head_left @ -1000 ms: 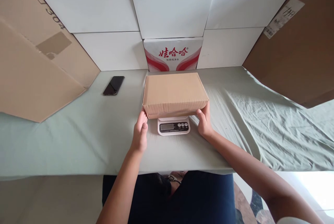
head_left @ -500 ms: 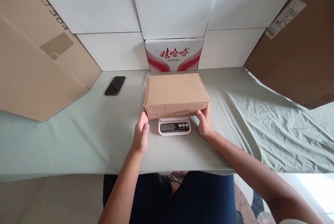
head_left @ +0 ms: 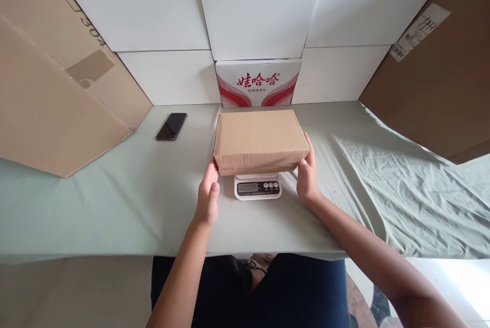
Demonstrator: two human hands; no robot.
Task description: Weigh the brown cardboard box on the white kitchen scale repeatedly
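Cardboard box [head_left: 260,139] set on the scale [head_left: 258,188], left hand [head_left: 207,195] and right hand [head_left: 307,179] open against its ends, not yet released.

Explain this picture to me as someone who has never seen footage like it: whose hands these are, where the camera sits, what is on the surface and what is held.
The picture comes from a camera worn on a person's head, looking forward and down, so the two bare arms reaching in from below are that person's own. The left hand and the right hand lie flat against the two ends of a plain cardboard box. The box sits on a small white kitchen scale, whose display and buttons peek out in front. Everything rests on a table covered with a pale green cloth. A black phone lies to the left. Behind stand white panels, a red-and-white printed carton, and big brown cardboard sheets at both sides.
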